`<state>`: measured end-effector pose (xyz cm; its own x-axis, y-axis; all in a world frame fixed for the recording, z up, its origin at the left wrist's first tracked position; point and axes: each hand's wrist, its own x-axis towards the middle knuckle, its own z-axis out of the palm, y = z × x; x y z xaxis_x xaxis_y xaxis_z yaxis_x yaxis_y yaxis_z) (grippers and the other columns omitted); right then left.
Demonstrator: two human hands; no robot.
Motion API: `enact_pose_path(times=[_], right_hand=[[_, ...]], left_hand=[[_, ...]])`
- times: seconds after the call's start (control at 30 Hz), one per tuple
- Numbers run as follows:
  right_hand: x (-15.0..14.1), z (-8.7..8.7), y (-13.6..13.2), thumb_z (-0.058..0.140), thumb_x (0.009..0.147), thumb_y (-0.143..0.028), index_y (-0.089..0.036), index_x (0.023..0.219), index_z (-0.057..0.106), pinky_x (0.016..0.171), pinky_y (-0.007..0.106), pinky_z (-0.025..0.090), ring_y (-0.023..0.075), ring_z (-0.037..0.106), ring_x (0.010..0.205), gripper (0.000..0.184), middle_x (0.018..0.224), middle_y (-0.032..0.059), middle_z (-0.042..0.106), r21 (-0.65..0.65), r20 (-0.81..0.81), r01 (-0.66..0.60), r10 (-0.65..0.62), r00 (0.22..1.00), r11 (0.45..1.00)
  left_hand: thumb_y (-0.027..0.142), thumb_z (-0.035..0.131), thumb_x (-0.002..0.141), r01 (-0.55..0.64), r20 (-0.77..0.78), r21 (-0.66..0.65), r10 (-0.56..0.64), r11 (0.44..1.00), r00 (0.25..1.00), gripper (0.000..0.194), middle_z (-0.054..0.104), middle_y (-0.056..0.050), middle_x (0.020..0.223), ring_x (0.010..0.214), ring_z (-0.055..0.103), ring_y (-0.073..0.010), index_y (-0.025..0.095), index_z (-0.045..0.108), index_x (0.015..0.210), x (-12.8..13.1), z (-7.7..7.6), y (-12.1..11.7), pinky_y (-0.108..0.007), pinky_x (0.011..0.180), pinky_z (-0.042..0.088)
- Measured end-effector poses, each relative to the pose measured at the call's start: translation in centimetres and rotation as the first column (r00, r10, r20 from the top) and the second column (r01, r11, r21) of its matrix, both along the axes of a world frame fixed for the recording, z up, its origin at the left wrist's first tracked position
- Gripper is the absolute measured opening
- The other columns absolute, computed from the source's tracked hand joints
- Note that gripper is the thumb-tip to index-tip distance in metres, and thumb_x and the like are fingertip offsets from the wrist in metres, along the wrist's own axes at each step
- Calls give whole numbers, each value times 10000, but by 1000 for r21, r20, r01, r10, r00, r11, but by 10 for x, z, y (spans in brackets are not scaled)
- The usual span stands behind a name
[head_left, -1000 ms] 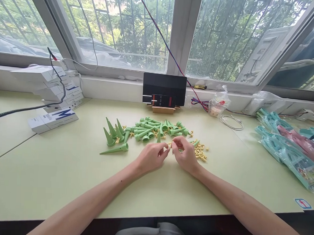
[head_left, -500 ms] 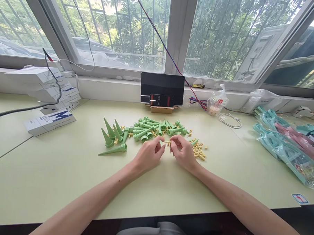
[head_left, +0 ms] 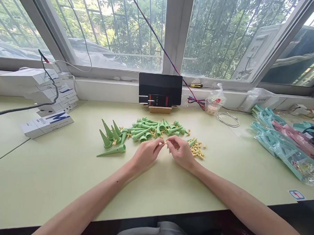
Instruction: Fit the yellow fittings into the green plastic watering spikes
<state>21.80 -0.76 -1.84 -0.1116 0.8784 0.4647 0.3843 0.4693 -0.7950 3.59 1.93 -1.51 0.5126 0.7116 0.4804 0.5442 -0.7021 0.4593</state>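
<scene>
One yellow peg (head_left: 165, 142) is pinched by left fingers (head_left: 158, 141) and right fingers (head_left: 172, 139), both nearly closed.

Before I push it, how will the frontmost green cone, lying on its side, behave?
The frontmost green cone would probably roll in a curve, since it tapers from a wide end to a point. Its open end suggests a hollow, likely light body.

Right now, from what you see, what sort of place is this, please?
Probably an indoor workshop or office workbench: a long pale table stands below a barred window, with loose green cones and small yellow pieces on it, and white boxes stacked at left.
</scene>
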Motion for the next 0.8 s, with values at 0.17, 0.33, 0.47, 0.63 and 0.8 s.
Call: enact_pose_path(times=[0.17,0.33,0.47,0.63,0.8], right_hand=[[0,1,1,507,944,-327,-187,907,589,592,256,487,135,569,585,167,725,14,617,5,-11,36,-36,999,999],[0,0,2,510,941,-326,-183,890,587,588,253,482,132,564,577,170,715,13,611,0,-22,43,-43,999,999],[0,-1,2,511,937,-309,-183,910,596,592,257,482,133,570,577,154,733,15,623,5,-12,37,-37,999,999],[0,0,1,515,933,-308,-182,918,603,593,268,489,139,582,574,155,740,20,636,-10,1,38,-38,999,999],[0,-2,2,525,924,-303,-184,913,603,567,266,493,144,610,573,143,741,19,648,-47,-1,12,-12,1000,999]], left_hand=[[294,504,959,-149,123,139,132,979,984,314,450,51,510,463,374,-91,186,551,668,-3,8,2,-224,512,317],[304,589,891,-341,242,85,312,936,919,110,453,70,552,471,416,-93,194,592,879,-5,13,4,-220,532,360],[319,622,848,-290,67,3,289,957,955,226,548,28,686,571,510,-132,190,610,1033,-6,9,8,-252,584,390],[349,544,910,-254,-30,-86,252,964,967,184,601,-30,812,674,540,-169,183,588,844,-7,4,12,-282,614,384],[305,519,919,-187,7,-168,191,968,982,194,598,-28,800,676,522,-164,183,530,769,-7,5,13,-289,636,386]])
